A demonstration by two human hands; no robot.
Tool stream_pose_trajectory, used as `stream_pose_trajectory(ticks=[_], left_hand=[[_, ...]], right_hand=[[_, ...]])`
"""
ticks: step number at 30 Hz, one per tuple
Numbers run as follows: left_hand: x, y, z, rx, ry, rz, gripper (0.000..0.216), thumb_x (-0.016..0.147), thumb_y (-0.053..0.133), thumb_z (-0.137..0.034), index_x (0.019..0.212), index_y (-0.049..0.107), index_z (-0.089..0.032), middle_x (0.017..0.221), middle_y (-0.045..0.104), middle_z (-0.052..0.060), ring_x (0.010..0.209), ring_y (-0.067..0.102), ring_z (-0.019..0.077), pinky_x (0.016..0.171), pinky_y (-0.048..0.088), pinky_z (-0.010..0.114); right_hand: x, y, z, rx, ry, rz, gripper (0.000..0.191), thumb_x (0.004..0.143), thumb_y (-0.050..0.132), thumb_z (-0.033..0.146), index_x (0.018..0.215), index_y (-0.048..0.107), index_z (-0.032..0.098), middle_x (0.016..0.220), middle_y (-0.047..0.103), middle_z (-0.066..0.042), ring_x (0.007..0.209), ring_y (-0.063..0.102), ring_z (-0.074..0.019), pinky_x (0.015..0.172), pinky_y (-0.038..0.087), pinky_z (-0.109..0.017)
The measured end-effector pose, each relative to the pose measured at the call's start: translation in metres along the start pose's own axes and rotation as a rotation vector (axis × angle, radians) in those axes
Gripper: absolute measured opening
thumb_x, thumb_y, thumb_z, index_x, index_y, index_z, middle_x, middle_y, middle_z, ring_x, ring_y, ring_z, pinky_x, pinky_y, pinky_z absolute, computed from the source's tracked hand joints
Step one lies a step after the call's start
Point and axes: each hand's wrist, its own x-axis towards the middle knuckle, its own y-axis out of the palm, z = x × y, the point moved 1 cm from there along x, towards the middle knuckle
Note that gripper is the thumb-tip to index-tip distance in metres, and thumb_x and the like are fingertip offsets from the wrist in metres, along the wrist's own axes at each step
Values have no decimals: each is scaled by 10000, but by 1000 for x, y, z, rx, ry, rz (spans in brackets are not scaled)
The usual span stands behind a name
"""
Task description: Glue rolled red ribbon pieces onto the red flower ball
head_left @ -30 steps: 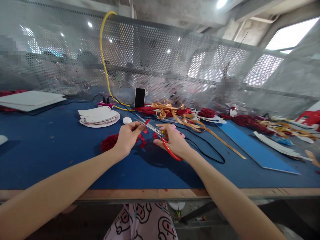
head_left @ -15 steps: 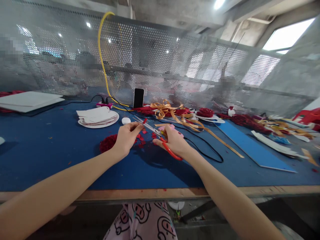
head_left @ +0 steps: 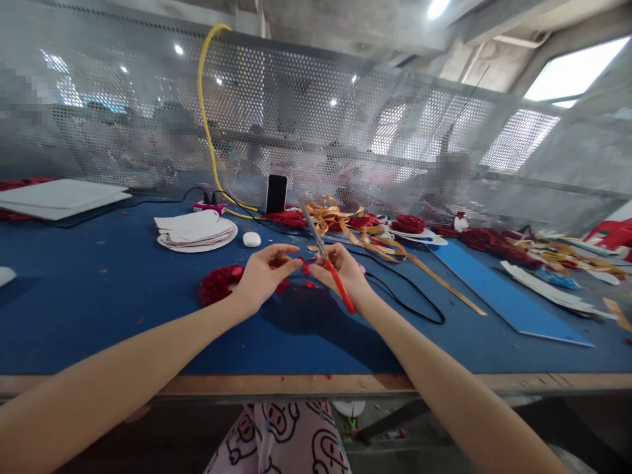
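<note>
Scissors with red handles (head_left: 340,286) rest in my right hand (head_left: 343,266), their blades together and tilted up and away to the left. Near this hand's thumb and fingertips is a small red piece (head_left: 306,267); whether they pinch it I cannot tell. To the left, my left hand (head_left: 264,273) has its thumb and forefinger apart, and no item shows between them. A dark red fuzzy bundle (head_left: 214,284) lies on the blue table beside my left wrist. Small red scraps (head_left: 283,286) are scattered under and between my hands. The pink tool behind my right hand is mostly hidden.
White card pieces (head_left: 195,234) are stacked at left, near a white rounded object (head_left: 251,239). A phone (head_left: 276,193) stands at the back. Gold ribbon (head_left: 340,217), a black cord (head_left: 419,299) and a blue board (head_left: 503,296) lie to the right.
My left fingers have parted and no longer hold the red strip at the blades. The scissors have closed and swung more upright, away from my left hand. The view has shifted slightly.
</note>
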Motion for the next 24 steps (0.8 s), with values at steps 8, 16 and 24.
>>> stream_pose_trajectory(ticks=[8, 16, 24], left_hand=[[-6, 8, -5, 35, -15, 114, 393, 741, 786, -399, 1046, 706, -164, 752, 716, 16, 595, 602, 120, 576, 472, 240], [-6, 7, 2, 141, 15, 115, 246, 804, 727, -406, 890, 757, -178, 822, 766, 37, 704, 668, 153, 664, 511, 255], [-4, 5, 5, 180, -6, 148, 246, 821, 691, -403, 871, 758, -171, 818, 766, 32, 715, 657, 154, 659, 484, 250]], right_hand=[[-3, 8, 8, 245, 6, -31, 501, 622, 848, 371, 856, 419, 260, 770, 641, 58, 665, 599, -125, 614, 511, -289], [-3, 3, 14, 233, 72, -149, 441, 634, 794, 327, 855, 419, 256, 774, 648, 63, 591, 553, -95, 530, 423, -249], [-4, 5, 18, 225, 126, -149, 458, 593, 804, 301, 842, 422, 255, 790, 661, 48, 530, 496, -89, 493, 343, -254]])
